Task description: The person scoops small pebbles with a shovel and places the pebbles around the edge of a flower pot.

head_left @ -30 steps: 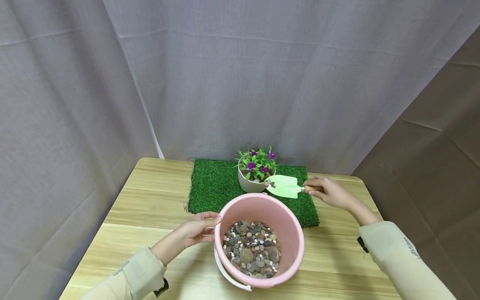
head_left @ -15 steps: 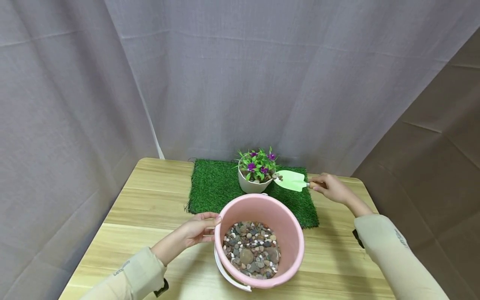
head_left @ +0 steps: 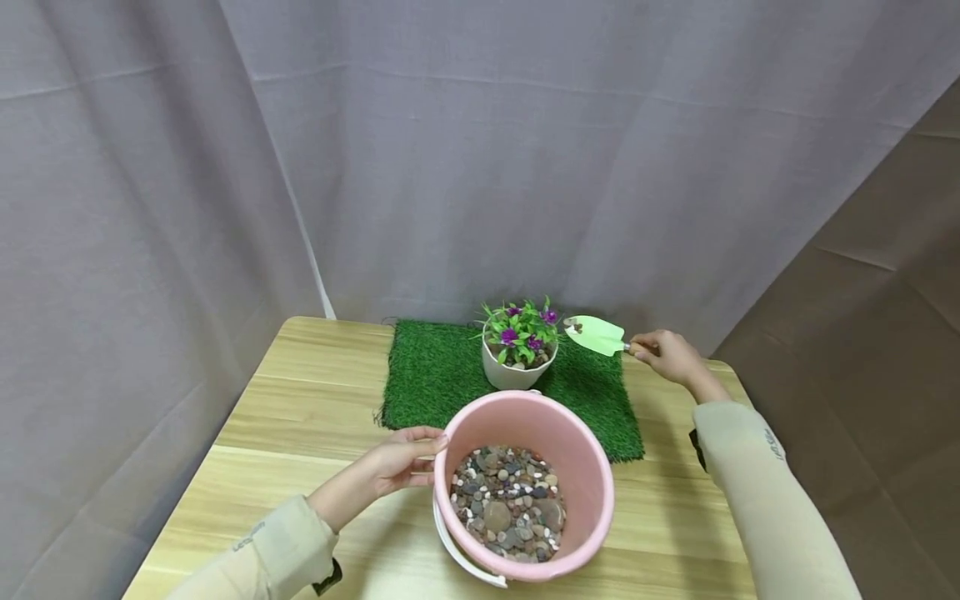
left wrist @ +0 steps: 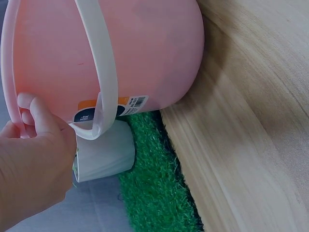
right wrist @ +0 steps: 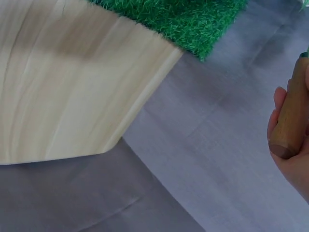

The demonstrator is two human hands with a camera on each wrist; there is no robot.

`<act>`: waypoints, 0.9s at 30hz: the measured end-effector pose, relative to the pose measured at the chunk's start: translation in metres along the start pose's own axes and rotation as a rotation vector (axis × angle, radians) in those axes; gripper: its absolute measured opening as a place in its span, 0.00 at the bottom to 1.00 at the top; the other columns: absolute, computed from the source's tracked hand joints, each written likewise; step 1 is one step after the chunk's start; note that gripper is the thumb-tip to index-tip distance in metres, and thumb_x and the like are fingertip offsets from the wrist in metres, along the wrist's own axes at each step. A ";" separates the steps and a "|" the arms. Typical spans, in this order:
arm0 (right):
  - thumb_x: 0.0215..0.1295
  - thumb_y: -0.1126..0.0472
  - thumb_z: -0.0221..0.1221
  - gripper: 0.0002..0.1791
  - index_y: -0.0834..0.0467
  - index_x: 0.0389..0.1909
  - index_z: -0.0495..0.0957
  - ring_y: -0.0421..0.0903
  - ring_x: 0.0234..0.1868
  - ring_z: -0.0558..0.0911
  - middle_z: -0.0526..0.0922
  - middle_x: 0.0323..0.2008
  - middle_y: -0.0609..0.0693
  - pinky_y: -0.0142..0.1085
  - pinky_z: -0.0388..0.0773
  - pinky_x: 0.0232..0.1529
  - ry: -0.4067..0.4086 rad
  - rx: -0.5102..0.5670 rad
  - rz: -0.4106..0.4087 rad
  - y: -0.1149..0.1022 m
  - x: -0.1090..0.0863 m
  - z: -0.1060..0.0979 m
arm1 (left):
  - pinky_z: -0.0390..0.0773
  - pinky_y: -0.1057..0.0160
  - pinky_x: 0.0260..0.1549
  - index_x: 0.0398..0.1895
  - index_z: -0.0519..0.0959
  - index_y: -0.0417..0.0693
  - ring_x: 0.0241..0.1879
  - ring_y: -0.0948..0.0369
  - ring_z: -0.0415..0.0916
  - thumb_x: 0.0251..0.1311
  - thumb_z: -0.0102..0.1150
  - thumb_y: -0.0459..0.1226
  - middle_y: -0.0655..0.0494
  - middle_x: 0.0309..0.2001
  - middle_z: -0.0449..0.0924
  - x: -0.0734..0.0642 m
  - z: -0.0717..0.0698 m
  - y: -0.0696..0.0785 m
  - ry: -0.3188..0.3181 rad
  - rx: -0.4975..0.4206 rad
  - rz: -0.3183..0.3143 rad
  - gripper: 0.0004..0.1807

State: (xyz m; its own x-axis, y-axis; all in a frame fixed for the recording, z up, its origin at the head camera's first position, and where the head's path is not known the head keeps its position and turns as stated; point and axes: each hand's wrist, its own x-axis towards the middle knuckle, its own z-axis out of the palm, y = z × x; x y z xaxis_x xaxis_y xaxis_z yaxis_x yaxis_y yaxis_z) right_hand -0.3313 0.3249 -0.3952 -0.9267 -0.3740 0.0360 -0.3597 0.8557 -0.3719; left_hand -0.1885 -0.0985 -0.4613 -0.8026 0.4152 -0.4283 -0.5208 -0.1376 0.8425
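- The left hand (head_left: pixel 397 461) grips the rim of a round pink plastic bucket (head_left: pixel 540 421), thumb and fingers bent over its edge; the bucket stands just right of that hand on a pale wood-grain table (head_left: pixel 300 408).
- Mixed grey, brown and white pebbles (head_left: pixel 513 500) cover the bucket's bottom, lower than the left hand and to its right.
- A curved white plastic bail (left wrist: pixel 104 53) hangs along the bucket's outer side near the left hand, partly covering a printed label (left wrist: pixel 135 103).
- The right hand (head_left: pixel 671 357) grips the brown wooden handle (right wrist: pixel 289 116) of a light-green trowel (head_left: pixel 602 337), whose raised blade points left from that hand, small stones (head_left: pixel 576 327) near its tip.
- Near that tip, left of the right hand and farther off than the left, a round white pot (head_left: pixel 508 377) holds green leaves and purple flowers (head_left: pixel 508 337).
- The pot sits on a green artificial-grass mat (head_left: pixel 423 375), beyond the left hand.
- A grey cloth curtain (head_left: pixel 480 167) hangs beyond both hands.
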 end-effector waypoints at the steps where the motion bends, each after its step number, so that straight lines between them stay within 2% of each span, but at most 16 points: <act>1: 0.66 0.67 0.54 0.16 0.73 0.50 0.75 0.68 0.46 0.78 0.80 0.45 0.71 0.59 0.79 0.46 0.003 0.013 0.010 0.002 0.000 0.001 | 0.85 0.72 0.31 0.44 0.74 0.46 0.29 0.67 0.78 0.63 0.55 0.36 0.58 0.30 0.80 0.000 0.001 0.000 0.000 0.001 -0.002 0.08; 5: 0.67 0.66 0.53 0.16 0.73 0.51 0.75 0.68 0.47 0.78 0.79 0.45 0.71 0.60 0.78 0.48 0.005 0.026 0.067 0.008 0.006 0.003 | 0.85 0.72 0.31 0.44 0.74 0.46 0.29 0.67 0.78 0.63 0.55 0.36 0.58 0.30 0.80 0.001 0.001 0.000 -0.009 -0.003 -0.006 0.08; 10: 0.68 0.63 0.53 0.17 0.70 0.53 0.75 0.66 0.47 0.78 0.78 0.48 0.70 0.59 0.78 0.46 -0.020 -0.037 0.125 0.007 0.018 0.006 | 0.84 0.73 0.30 0.42 0.74 0.47 0.29 0.67 0.78 0.63 0.56 0.36 0.59 0.29 0.80 0.001 0.001 0.000 -0.014 -0.018 -0.004 0.07; 15: 0.67 0.63 0.53 0.17 0.68 0.53 0.75 0.65 0.47 0.79 0.79 0.48 0.68 0.59 0.78 0.44 -0.030 -0.091 0.140 -0.001 0.028 0.012 | 0.84 0.73 0.30 0.39 0.75 0.50 0.29 0.66 0.78 0.62 0.57 0.36 0.58 0.30 0.80 0.001 0.002 -0.002 -0.021 -0.029 -0.010 0.04; 19: 0.66 0.64 0.54 0.16 0.67 0.51 0.77 0.64 0.46 0.80 0.81 0.46 0.67 0.58 0.79 0.42 -0.016 -0.120 0.104 -0.007 0.035 0.018 | 0.84 0.73 0.29 0.40 0.75 0.50 0.28 0.67 0.78 0.63 0.56 0.37 0.59 0.29 0.80 0.001 0.001 -0.001 -0.017 -0.027 -0.006 0.05; 22: 0.65 0.64 0.55 0.11 0.65 0.43 0.80 0.62 0.39 0.79 0.81 0.37 0.65 0.56 0.79 0.36 0.021 -0.172 0.060 -0.011 0.039 0.019 | 0.84 0.73 0.30 0.40 0.74 0.49 0.28 0.68 0.78 0.63 0.56 0.37 0.59 0.29 0.80 0.001 0.001 -0.001 -0.017 -0.028 -0.007 0.05; 24: 0.64 0.66 0.56 0.06 0.63 0.36 0.80 0.58 0.35 0.77 0.78 0.31 0.61 0.52 0.76 0.31 0.047 -0.214 0.032 -0.013 0.040 0.019 | 0.84 0.73 0.29 0.41 0.74 0.49 0.28 0.68 0.78 0.63 0.56 0.37 0.59 0.29 0.80 0.001 0.001 -0.001 -0.017 -0.026 -0.010 0.05; 27: 0.63 0.68 0.55 0.06 0.60 0.33 0.80 0.55 0.32 0.74 0.75 0.27 0.57 0.48 0.73 0.26 0.076 -0.272 -0.001 -0.016 0.042 0.017 | 0.84 0.73 0.30 0.41 0.74 0.48 0.28 0.68 0.78 0.63 0.56 0.37 0.59 0.29 0.80 0.002 0.001 0.000 -0.016 -0.021 -0.015 0.06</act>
State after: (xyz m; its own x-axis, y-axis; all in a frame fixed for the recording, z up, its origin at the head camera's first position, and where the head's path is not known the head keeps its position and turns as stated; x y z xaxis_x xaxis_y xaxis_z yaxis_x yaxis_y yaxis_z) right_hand -0.3629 0.2896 -0.4036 -0.9281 -0.3557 0.1098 -0.3670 0.9238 -0.1096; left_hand -0.1893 -0.0970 -0.4619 -0.7900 0.4314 -0.4357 -0.5390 -0.1501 0.8288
